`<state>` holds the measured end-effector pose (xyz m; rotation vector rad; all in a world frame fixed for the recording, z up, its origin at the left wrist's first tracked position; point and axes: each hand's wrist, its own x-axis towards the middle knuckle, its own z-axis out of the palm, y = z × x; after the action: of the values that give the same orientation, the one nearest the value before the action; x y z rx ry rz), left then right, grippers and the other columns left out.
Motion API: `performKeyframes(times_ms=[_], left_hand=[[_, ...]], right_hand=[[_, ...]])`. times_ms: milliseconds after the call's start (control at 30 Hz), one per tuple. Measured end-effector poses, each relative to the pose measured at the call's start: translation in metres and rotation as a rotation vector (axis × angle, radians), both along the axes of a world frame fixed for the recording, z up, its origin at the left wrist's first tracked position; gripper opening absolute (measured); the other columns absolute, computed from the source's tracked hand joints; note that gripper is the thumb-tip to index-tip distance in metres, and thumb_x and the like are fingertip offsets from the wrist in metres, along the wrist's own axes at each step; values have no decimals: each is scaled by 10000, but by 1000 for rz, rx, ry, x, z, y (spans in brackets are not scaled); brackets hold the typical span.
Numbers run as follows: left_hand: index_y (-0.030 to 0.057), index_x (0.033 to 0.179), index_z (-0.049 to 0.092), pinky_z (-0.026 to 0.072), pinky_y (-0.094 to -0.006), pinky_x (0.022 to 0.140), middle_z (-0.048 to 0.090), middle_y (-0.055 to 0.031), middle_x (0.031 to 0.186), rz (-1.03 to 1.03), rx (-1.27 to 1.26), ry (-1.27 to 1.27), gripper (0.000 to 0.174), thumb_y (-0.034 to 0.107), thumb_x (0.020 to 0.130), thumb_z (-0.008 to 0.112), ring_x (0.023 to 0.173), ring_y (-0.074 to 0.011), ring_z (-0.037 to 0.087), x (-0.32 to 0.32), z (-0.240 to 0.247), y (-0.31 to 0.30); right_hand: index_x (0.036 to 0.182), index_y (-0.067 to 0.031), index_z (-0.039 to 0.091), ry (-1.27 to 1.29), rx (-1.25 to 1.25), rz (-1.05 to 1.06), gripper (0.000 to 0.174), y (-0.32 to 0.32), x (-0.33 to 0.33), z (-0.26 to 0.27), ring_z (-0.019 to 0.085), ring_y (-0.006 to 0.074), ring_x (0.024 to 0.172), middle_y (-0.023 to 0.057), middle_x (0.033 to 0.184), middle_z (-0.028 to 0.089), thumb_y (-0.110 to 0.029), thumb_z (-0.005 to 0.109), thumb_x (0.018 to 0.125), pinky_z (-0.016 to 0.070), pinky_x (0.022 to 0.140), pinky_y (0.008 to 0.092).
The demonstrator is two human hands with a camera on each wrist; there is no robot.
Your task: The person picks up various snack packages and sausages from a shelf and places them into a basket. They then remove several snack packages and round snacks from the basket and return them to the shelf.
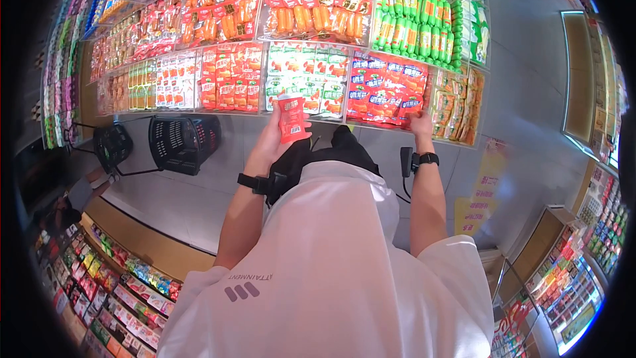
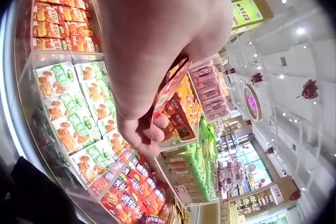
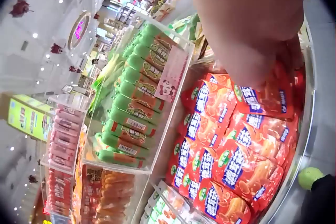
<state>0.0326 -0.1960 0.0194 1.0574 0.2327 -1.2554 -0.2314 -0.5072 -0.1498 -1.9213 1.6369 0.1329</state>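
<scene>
My left hand [image 1: 267, 140] holds a red snack packet [image 1: 291, 121] upright in front of the display, thumb on one side and fingertips on the other. The left wrist view shows this packet [image 2: 170, 90] nearly edge-on, with curled fingers [image 2: 149, 132] at its lower end. At the front right of the bin of red-and-blue snack packets [image 1: 384, 86], my right hand [image 1: 422, 126] reaches in from the side. In the right wrist view, that hand [image 3: 257, 35] grips the top end of one red-and-blue packet [image 3: 265, 98]; its fingertips are mostly hidden.
White-and-green packets [image 1: 308, 76] fill the bin left of the red-and-blue ones. Green-wrapped sausages [image 1: 414, 26] lie behind, and yellowish packets [image 1: 457, 103] to the right. Clear bin walls divide the goods. Black shopping baskets [image 1: 182, 144] stand on the floor at the left.
</scene>
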Motion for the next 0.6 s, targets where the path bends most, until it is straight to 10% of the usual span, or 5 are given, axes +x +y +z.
performKeyframes(times_ms=[200, 367, 600], left_hand=[[54, 1310, 395, 473, -481, 886, 553, -120, 1099, -11, -67, 13, 568, 490, 961, 297, 1010, -277, 568, -13, -1, -13], [60, 1282, 428, 473, -279, 783, 580, -25, 1044, -42, -129, -171, 377, 166, 932, 520, 925, -109, 565, -21, 10, -45], [23, 1241, 450, 475, -250, 833, 601, -43, 1079, -27, -68, -276, 366, 43, 891, 552, 951, -103, 587, -25, 23, -63]], right_hand=[[1278, -57, 457, 320, 88, 60, 478, 22, 35, 71, 579, 381, 1026, 200, 1151, 588, -189, 509, 821, 461, 887, 437], [1339, -18, 359, 136, 70, 514, 551, 27, 26, 4, 464, 357, 1195, 206, 1380, 380, -147, 488, 819, 402, 984, 424], [1340, 9, 338, 325, 269, 287, 602, 13, 8, -3, 389, 335, 1269, 226, 1427, 289, -178, 536, 804, 380, 1018, 389]])
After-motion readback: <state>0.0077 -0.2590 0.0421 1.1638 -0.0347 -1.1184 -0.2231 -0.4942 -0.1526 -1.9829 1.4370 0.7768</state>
